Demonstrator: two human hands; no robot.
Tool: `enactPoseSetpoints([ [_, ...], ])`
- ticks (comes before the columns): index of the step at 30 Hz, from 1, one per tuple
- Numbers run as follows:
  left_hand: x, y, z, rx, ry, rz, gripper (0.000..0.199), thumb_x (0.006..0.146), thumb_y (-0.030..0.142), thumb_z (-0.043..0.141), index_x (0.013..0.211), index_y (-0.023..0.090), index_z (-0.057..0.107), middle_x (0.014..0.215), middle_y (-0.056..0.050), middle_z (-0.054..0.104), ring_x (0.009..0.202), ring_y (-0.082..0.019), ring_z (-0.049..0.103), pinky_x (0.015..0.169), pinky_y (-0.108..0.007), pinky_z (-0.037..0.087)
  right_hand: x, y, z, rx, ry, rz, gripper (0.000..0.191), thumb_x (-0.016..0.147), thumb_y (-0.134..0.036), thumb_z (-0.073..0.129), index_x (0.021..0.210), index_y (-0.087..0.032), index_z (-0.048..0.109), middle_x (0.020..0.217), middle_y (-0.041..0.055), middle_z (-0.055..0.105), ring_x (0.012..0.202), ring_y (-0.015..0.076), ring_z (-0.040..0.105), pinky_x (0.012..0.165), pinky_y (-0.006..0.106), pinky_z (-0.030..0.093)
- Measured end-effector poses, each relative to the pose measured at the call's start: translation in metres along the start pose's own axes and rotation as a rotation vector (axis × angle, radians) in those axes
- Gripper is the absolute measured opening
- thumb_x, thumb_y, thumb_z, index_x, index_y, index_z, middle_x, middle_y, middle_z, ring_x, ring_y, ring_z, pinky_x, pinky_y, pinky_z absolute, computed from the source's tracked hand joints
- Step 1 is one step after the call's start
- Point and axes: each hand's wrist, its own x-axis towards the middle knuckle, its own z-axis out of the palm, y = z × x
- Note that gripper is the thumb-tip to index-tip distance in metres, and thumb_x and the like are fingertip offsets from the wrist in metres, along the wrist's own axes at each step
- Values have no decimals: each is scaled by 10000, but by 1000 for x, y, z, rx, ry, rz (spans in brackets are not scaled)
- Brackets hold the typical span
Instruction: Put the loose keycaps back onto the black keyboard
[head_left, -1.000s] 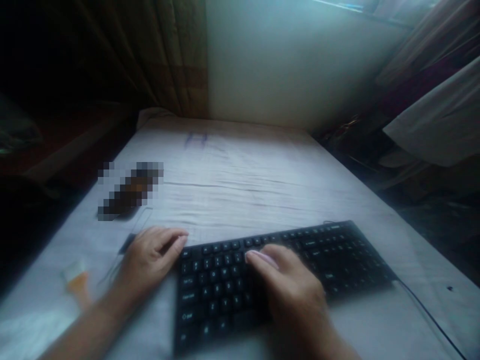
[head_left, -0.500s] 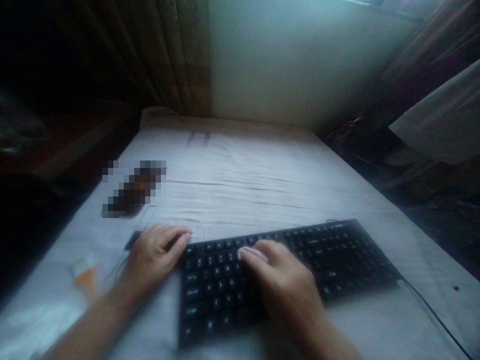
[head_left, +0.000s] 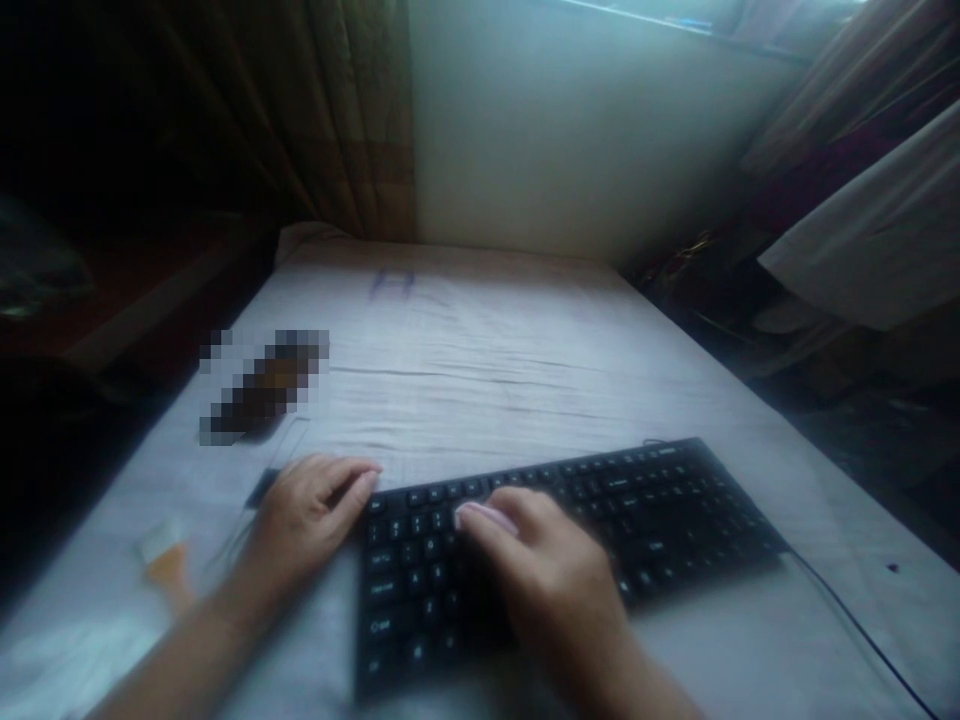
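A black keyboard (head_left: 645, 520) lies slanted across the white-covered surface. My right hand (head_left: 555, 570) is over its left half, closed around a pale pink wipe (head_left: 489, 517) that shows between thumb and fingers. Most of that wipe is hidden under the hand, as are the keys below. At the keyboard's upper left corner rests my left hand (head_left: 304, 520), its thumb and forefinger stretched out with a small gap between them. The thumb tip reaches the keyboard's edge. A small dark object (head_left: 261, 488) is partly covered behind this hand.
A brush with an orange handle (head_left: 171, 578) lies left of my left forearm. Farther back is a pixelated dark item (head_left: 266, 390). The keyboard's cable (head_left: 855, 620) runs off toward the lower right. Curtain (head_left: 367, 140) and wall (head_left: 525, 130) bound the far edge.
My right hand with the pink wipe has shifted slightly left and down over the keys. The left hand stays at the keyboard's corner. The whole view has shifted a little.
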Motion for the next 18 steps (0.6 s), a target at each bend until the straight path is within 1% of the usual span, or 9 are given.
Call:
enactPoseSetpoints([
  [2,0,0,0,2,-4,-1,338,891,524,509,868,266,726,813,-2,737,777,-211,675,745,-361,511,1,-5,5,19,-8,-8,216,933,-115,530,932,-192,732,818,42,682,673,161,615,589,248,468],
  [5,0,0,-1,8,-4,2,342,890,527,503,863,268,725,810,-2,738,776,-210,676,744,-356,513,0,-3,8,-3,-11,9,204,921,-115,547,922,-204,730,809,34,676,665,162,608,572,249,450],
  [8,0,0,-1,14,-1,6,335,893,521,502,868,272,726,820,-1,743,785,-211,681,749,-359,518,-2,5,4,-42,-22,29,194,912,-125,556,929,-211,730,806,34,674,666,156,608,572,236,451],
  [12,-1,0,-1,12,9,18,328,896,519,505,870,276,724,825,2,745,791,-211,685,751,-363,522,-6,16,-4,-79,-34,29,260,943,-134,488,966,-210,735,852,52,695,701,153,639,598,219,485],
  [15,-1,0,-1,13,12,29,326,899,520,506,879,280,725,820,5,744,779,-209,687,738,-358,523,-11,23,-6,-93,-28,103,277,949,-146,471,950,-231,734,817,36,689,688,148,639,589,213,490],
  [18,0,-1,0,14,15,29,321,898,523,514,883,283,727,824,8,746,779,-207,689,729,-349,522,-17,30,-7,-113,-27,135,315,954,-157,431,973,-229,737,853,52,689,700,156,635,584,224,490],
])
